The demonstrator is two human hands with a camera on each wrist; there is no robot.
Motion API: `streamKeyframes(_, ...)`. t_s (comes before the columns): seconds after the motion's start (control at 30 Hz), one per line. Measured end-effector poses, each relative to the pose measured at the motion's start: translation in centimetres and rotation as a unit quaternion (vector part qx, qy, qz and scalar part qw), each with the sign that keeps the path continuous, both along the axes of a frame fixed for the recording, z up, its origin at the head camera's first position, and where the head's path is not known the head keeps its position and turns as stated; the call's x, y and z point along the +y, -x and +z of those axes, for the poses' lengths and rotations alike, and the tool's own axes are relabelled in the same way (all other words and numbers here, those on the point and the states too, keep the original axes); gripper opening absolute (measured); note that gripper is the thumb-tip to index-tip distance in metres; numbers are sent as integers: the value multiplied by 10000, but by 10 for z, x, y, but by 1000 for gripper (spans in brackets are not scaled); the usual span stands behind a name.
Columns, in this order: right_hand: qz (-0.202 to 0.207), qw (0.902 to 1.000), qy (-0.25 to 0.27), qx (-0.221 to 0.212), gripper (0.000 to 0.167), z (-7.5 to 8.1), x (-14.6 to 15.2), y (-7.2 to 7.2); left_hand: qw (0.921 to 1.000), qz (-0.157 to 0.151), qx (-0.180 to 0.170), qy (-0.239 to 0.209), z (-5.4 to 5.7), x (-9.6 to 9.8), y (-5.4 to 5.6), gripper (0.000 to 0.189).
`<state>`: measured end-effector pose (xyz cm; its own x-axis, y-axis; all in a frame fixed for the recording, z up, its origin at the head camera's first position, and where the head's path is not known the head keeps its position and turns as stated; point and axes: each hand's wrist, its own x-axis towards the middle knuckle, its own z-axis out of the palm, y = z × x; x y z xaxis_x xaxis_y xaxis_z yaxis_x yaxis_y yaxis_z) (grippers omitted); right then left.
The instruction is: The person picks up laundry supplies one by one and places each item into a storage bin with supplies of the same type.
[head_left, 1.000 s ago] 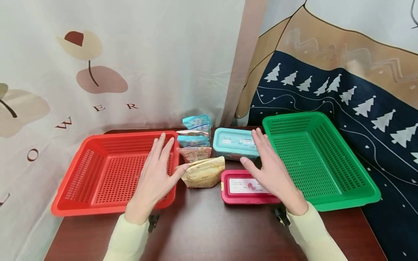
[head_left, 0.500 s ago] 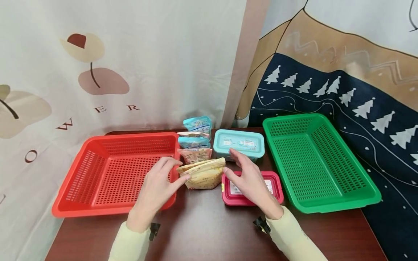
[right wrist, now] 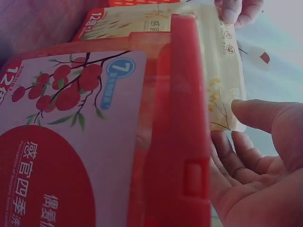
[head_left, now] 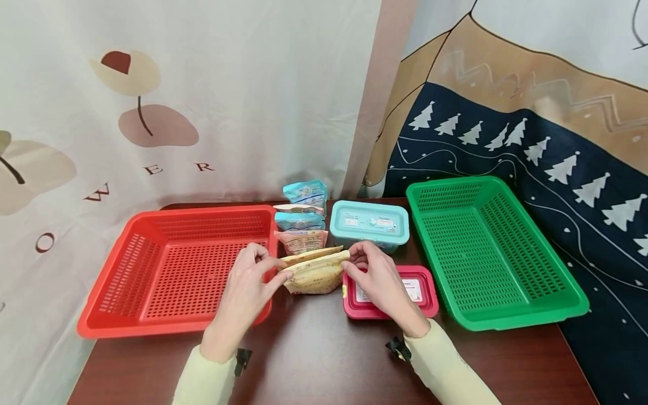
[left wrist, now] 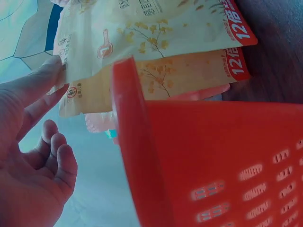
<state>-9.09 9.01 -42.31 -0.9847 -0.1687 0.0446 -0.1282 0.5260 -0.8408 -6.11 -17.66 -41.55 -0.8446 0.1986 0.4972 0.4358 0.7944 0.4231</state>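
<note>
Side by side near the middle of the table stand two cream-yellow pouches with red lower corners. My left hand (head_left: 247, 284) pinches the left top corner of the front pouch (head_left: 316, 279), thumb on its near face. At the opposite top corner, my right hand (head_left: 381, 281) pinches the same pouch between thumb and fingers. The rear pouch (left wrist: 189, 73) shows just behind it, its printed face mostly visible in the left wrist view. Under my right hand lies a pink-red lidded box (head_left: 427, 295) with a white label, partly covered by the hand.
A red perforated basket (head_left: 177, 215) stands left, its rim close to my left hand. At the right is a green basket (head_left: 574, 287). Behind the pouches are a pink pouch (head_left: 302, 242) and blue packets (head_left: 306, 192); a light-blue lidded box (head_left: 370, 218) sits beside them.
Both hands, earlier held apart with fingers extended, have come in to the front pouch's top corners and pinched them. The right hand moved left across the pink-red box. The pouch's top edge is drawn straighter.
</note>
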Motion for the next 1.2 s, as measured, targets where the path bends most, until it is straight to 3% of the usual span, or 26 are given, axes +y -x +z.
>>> streamKeyframes(0.23,90,9991,-246,330,20,-1,-1,2,9995,-177,18,271,-2,4,0,22)
streamKeyframes(0.37,156,9969,-507,587,12,0,-2,2,9993,-122,94,331,-2,5,0,21)
streamKeyframes(0.5,179,9965,-577,581,7,1,-4,2,9995,-44,103,294,-2,6,0,19)
streamKeyframes(0.77,190,9952,-552,785,10,8,-6,1,9996,45,260,-126,4,4,0,18)
streamKeyframes(0.97,176,9944,-436,942,10,15,-6,-1,9990,3,171,-417,10,3,-1,16)
streamKeyframes(1.2,167,9951,-316,919,11,19,-8,-3,9975,21,81,-699,10,2,-3,22)
